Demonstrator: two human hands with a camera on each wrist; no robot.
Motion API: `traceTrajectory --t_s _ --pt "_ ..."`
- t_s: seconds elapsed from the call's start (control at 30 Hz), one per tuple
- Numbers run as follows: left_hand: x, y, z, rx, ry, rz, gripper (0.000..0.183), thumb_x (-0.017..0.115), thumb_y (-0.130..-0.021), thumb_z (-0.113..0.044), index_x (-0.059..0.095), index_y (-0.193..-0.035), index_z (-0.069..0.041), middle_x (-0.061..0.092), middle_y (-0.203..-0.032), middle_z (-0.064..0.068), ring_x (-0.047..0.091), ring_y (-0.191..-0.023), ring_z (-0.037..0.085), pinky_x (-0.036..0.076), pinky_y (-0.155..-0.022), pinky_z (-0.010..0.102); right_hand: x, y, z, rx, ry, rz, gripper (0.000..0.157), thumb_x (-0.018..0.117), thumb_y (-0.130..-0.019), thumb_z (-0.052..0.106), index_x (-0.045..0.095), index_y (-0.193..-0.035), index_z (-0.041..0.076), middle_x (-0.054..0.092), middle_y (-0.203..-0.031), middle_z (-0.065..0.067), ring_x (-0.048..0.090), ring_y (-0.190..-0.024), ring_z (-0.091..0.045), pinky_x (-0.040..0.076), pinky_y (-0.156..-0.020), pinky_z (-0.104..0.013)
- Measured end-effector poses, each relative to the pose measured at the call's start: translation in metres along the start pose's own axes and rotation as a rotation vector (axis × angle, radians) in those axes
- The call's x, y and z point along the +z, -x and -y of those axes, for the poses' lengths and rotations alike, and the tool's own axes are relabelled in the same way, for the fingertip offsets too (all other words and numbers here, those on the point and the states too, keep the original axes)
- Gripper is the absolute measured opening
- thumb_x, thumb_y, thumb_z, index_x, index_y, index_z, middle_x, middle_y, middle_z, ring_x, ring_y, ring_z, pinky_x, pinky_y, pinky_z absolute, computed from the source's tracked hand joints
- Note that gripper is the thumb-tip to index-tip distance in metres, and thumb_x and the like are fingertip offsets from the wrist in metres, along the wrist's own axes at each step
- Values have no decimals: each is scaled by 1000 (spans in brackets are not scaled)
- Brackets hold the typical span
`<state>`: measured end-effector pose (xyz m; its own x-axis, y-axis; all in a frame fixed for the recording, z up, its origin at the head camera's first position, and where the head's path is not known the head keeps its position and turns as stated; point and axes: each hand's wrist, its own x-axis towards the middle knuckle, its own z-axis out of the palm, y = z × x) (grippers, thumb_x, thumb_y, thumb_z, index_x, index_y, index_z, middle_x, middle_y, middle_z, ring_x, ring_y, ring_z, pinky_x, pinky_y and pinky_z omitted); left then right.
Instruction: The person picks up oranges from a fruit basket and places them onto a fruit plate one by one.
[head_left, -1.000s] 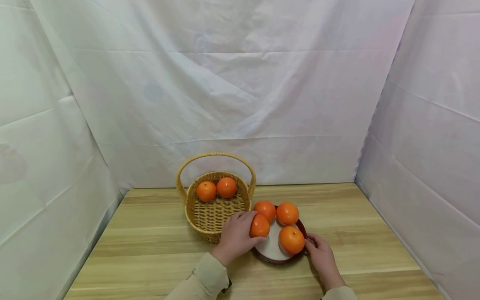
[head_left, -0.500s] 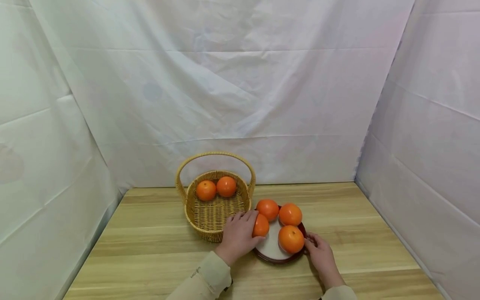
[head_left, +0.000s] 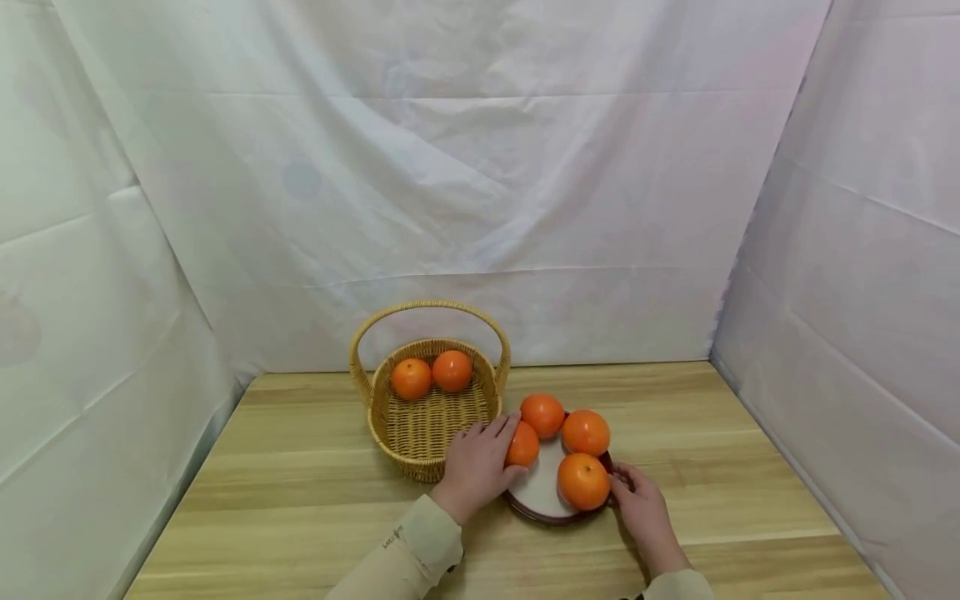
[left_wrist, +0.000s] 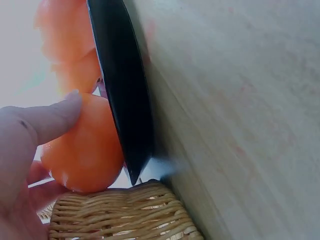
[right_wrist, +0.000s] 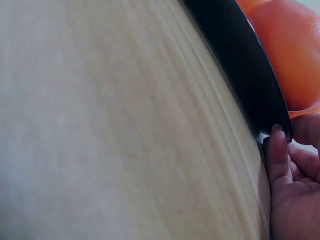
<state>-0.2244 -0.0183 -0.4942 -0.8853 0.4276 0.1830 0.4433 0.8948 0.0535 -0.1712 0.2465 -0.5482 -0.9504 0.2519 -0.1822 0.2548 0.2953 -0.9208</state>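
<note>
My left hand (head_left: 476, 467) grips an orange (head_left: 523, 446) at the left side of a round plate (head_left: 542, 492) with a white inside and dark rim. In the left wrist view the thumb lies across that orange (left_wrist: 92, 150), with fingers behind it. Three more oranges are on the plate: one at the back (head_left: 542, 416), one at the back right (head_left: 586, 432) and one at the right (head_left: 582, 481). My right hand (head_left: 645, 508) pinches the plate's right edge between thumb and fingers, as the right wrist view shows at the dark side wall (right_wrist: 245, 65).
Left of the plate, close beside it, stands a wicker basket (head_left: 378, 429) with a tall arched handle. Two oranges (head_left: 411, 379) sit at the back inside it. White cloth (head_left: 480, 192) hangs behind and on both sides of the wooden table (head_left: 292, 500).
The back orange has shifted right and away, and the back-right orange slightly right. The orange in my left hand has moved slightly back with it. The right hand stays at the plate's edge.
</note>
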Motion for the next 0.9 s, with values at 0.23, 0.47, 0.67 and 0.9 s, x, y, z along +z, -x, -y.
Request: traceTrajectory --t_s 0.23,0.47,0.67,0.9 --pt "2 0 4 27 5 -20 77 62 -91 -64 39 -156 -29 52 -152 -6 62 -123 29 53 -93 48 -1 -2 -1 11 0 9 43 51 -106 17 50 -142 -6 57 -135 -25 60 -114 -23 56 -83 -23" --pt "2 3 7 42 4 -22 76 62 -92 -62 39 -157 -28 51 -153 -4 62 -123 30 54 -95 48 -1 -3 -3 4 -2 7 42 51 -106 16 51 -141 -6 59 -134 -25 61 -115 -23 55 -83 -21" --pt "3 1 7 38 31 -79 77 62 -93 -62 38 -157 -25 49 -154 -1 68 -109 26 57 -83 44 -2 -3 -2 10 -3 8 41 52 -105 16 52 -140 -6 60 -132 -25 61 -111 -20 55 -81 -21" --pt "-2 1 7 27 166 -116 74 66 -92 -57 42 -153 -21 49 -150 7 69 -101 28 57 -78 46 -2 -3 -2 7 9 2 41 52 -105 15 52 -140 -6 60 -131 -25 61 -112 -22 54 -81 -20"
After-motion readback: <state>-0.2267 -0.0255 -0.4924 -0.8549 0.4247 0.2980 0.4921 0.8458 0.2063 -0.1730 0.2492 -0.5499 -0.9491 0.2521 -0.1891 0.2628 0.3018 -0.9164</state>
